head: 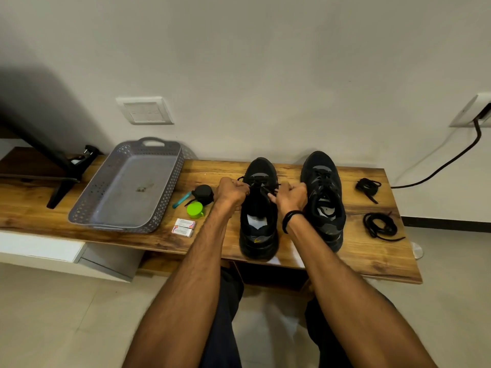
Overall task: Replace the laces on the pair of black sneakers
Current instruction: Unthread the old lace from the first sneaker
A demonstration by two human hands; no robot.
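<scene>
Wooden desk (212, 168): left hand (231, 191) and right hand (291, 196) pinch the limp lace (255, 185) of one sneaker (259, 224), a lace probably best gripped near its tips.

From my remote seat I see a left sneaker (259, 208) and a right sneaker (322, 197), both black, standing side by side on the wooden bench (212, 168) with toes to the wall. The left sneaker's lace (261, 188) stretches out sideways across its lower eyelets. Two coiled black laces (368, 187) (380, 227) lie right of the pair.

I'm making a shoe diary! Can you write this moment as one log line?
focus: sneaker | left hand: pinches lace | right hand: pinches lace | other sneaker: alongside
</scene>
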